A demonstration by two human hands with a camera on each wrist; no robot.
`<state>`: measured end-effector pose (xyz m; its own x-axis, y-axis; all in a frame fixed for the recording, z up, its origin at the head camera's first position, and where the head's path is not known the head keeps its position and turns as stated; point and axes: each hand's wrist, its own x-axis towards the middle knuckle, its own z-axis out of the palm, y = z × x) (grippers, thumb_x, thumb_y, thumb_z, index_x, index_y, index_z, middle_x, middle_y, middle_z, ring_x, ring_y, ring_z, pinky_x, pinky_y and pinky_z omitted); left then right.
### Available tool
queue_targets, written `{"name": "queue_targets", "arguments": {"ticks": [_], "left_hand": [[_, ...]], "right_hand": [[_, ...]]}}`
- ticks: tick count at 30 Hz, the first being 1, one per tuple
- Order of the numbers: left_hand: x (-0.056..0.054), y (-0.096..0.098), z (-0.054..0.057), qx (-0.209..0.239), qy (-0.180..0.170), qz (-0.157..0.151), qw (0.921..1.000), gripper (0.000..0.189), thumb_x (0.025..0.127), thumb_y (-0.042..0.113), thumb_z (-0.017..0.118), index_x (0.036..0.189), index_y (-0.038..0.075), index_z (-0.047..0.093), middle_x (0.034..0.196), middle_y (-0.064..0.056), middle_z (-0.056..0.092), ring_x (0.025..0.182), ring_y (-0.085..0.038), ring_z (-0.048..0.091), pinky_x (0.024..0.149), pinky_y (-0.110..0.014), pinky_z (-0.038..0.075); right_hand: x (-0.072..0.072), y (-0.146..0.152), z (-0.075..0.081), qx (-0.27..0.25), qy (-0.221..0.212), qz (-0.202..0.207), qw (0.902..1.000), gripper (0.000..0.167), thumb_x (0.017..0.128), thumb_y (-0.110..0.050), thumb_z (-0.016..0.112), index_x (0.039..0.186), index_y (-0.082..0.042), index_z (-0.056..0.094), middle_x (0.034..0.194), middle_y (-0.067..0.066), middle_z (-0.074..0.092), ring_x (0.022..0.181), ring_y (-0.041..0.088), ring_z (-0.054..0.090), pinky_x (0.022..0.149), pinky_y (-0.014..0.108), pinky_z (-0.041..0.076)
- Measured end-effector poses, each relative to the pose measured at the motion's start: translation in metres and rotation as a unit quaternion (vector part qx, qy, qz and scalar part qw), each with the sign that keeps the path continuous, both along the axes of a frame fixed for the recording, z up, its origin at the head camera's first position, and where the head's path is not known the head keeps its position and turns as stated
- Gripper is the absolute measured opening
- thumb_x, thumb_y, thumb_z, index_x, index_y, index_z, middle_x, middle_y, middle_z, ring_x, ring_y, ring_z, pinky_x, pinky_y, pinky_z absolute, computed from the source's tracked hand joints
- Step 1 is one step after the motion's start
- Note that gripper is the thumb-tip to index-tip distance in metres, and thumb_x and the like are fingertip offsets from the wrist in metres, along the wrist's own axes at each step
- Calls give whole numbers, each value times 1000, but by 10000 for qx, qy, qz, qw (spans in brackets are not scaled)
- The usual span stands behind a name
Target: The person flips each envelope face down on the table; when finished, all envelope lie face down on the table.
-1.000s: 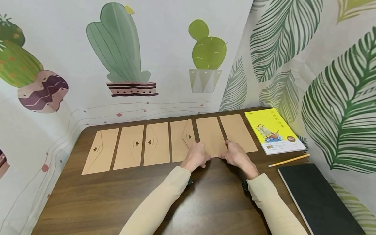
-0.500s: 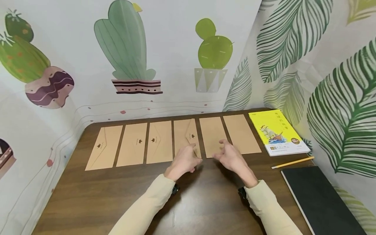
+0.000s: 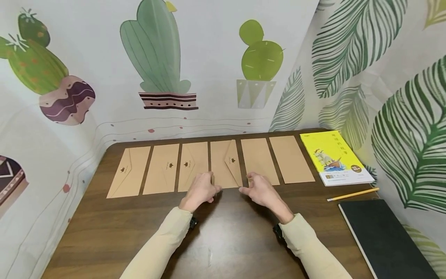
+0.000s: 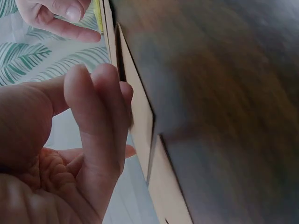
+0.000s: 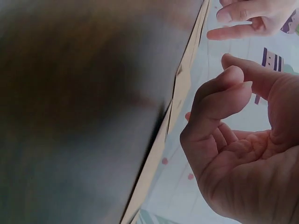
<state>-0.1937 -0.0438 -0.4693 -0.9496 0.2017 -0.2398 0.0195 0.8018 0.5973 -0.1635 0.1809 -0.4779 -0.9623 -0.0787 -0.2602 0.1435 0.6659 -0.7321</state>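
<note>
Several tan kraft envelopes stand in a row along the back of the table. My left hand [image 3: 201, 189] is at the lower left corner of one envelope [image 3: 219, 162] with a pointed flap and crown print. At the same envelope's lower right corner is my right hand [image 3: 262, 190], partly over the plain envelope [image 3: 257, 153] beside it. Both hands have loosely bent fingers, and nothing shows between them in the wrist views. Left of my left hand lies another crown-printed envelope [image 3: 198, 159], its lower right corner hidden by that hand.
At the right end lie one more plain envelope [image 3: 290, 159], a yellow book [image 3: 331, 153] with a ship picture, a yellow pencil [image 3: 352, 194] and a black notebook [image 3: 385, 236]. A cactus-and-leaf printed wall covering [image 3: 209, 58] borders the brown table [image 3: 237, 248].
Both hands have shifted left along the row, from the plain envelope to the crown-printed one beside it. That envelope now looks more evenly lined up with its neighbours.
</note>
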Motion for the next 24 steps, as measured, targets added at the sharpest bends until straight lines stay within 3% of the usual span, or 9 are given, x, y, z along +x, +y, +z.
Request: {"name": "queue_targets", "arguments": {"ticks": [3,6,10,13,15,16,20,22,24], "left_hand": [[-1,-3,-4,-39,31,-104,9999,26,99,20,81,109,-2,72,57,-2,68,41,-7,64,68,-26,60],[-1,-4,-5,-82,-52,-159,9998,24,100,20,80,86,7,66,57,-2,69,43,-9,66,60,-23,54],[-1,-5,-5,-120,-163,-121,9997,26,101,20,79,83,8,65,59,-2,70,45,-11,68,59,-22,53],[-2,-7,-5,-76,-218,-94,9997,26,100,17,79,80,7,66,57,-2,69,45,-12,68,58,-22,55],[-9,-11,-20,-7,-168,-207,9996,27,100,15,79,77,8,66,54,-1,67,42,-11,66,53,-22,54],[-9,-11,-20,54,-230,-207,9995,28,100,14,79,76,7,66,54,-2,66,42,-11,66,50,-22,54],[-11,-10,-22,265,-477,-284,9981,26,98,9,79,76,5,67,57,-6,66,43,-14,67,45,-25,56],[-9,-7,-15,268,-629,-251,9973,25,98,9,81,78,3,67,59,-8,68,44,-16,69,47,-27,58],[-15,-9,-30,203,-586,-348,9975,24,98,11,81,79,4,68,59,-7,68,45,-16,69,48,-26,58]], "right_hand": [[-1,-5,-1,-28,-90,101,9999,64,100,-20,79,151,7,52,73,3,65,55,13,58,63,28,49],[-2,-9,-2,77,-138,179,9997,65,100,-20,79,151,10,52,69,3,66,54,13,61,76,33,57],[-3,-11,-3,132,-196,165,9996,66,101,-20,79,152,12,52,68,3,68,53,13,62,90,36,60],[-4,-12,-4,-273,-363,115,9989,66,101,-18,78,153,13,50,66,2,66,50,12,59,70,31,58],[-5,-12,-4,-712,-579,59,9958,66,102,-17,77,153,13,48,65,2,64,49,10,57,56,25,50],[-5,-12,-4,-955,-699,39,9930,67,102,-17,76,154,13,46,65,1,63,49,10,55,51,22,46],[-6,-12,-5,-1652,-1051,-34,9806,70,105,-21,73,155,15,40,64,-1,60,49,6,53,46,18,41],[-7,-11,-4,-1927,-1144,-85,9745,71,106,-22,71,156,15,37,64,-3,59,49,5,51,47,17,41],[-7,-11,-4,-2191,-1216,-151,9680,69,106,-20,69,155,15,35,63,-4,57,49,3,49,47,16,40]]}}
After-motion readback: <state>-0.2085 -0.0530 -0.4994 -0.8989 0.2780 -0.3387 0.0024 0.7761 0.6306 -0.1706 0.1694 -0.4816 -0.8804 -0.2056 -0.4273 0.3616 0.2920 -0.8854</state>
